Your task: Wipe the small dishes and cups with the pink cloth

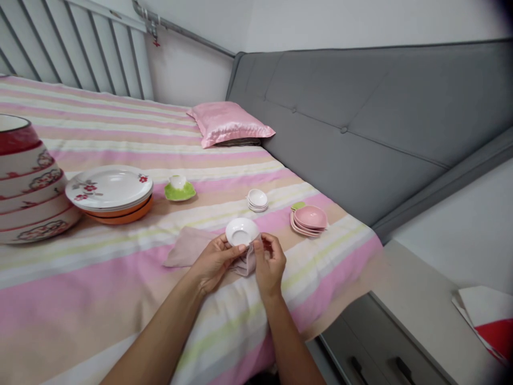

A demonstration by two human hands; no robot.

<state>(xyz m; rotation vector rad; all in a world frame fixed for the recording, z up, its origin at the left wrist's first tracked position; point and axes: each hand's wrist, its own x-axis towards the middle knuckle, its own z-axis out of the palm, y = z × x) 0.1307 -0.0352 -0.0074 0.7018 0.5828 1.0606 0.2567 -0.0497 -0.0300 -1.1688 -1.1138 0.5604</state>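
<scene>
A small white dish (241, 231) is held up over the bed, tilted so that its inside faces me. My left hand (218, 262) grips its lower left rim, thumb on the near edge. With its fingers pinched, my right hand (270, 262) presses a pale pinkish-grey cloth (186, 247) to the dish's right rim. Part of that cloth trails to the left over the bedcover. Beyond the dish stands a short stack of small white bowls (257, 199). Pink fruit-shaped dishes (311, 218) with a green leaf piece are stacked to the right.
On the left are a tall stack of red-and-white bowls (30, 187), flowered plates (110, 187) over orange dishes (120, 212), and a green leaf-shaped dish (180, 191). A pink pillow (232, 122) lies by the grey headboard (360, 107). A drawer cabinet (417, 289) stands beside the bed.
</scene>
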